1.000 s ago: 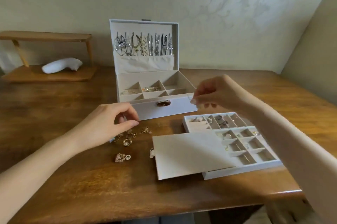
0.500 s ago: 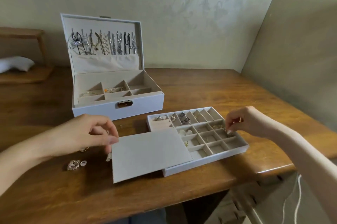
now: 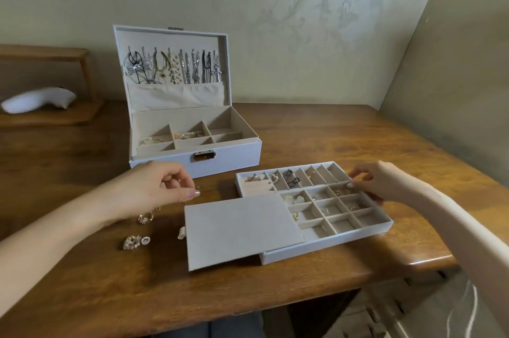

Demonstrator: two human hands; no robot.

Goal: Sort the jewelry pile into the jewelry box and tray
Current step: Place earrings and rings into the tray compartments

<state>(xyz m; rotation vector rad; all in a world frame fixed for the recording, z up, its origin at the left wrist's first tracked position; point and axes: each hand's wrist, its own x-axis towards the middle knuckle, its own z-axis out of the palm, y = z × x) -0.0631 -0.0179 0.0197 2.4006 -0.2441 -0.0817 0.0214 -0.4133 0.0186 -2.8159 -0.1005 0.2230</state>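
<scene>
We cannot tell whether our left hand (image 3: 162, 186), fingers curled above the jewelry pile (image 3: 145, 218) on the bench (image 3: 316, 131) near the open jewelry box (image 3: 234, 157), or our right hand (image 3: 378, 183), fingers bent over the tray (image 3: 330, 240)'s far-right compartments, pinches anything so small.

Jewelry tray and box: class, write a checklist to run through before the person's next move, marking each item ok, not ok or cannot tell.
1. Jewelry box lid open: ok.
2. Tray shows empty compartments: ok.
3. Flat panel clear of the tray: not ok, it covers the near-left part.
4. Pile finished: not ok, loose rings lie by the left hand.
5. Right hand, fingertips at a tray compartment, empty: cannot tell.
6. Left hand holding a piece: cannot tell.
</scene>
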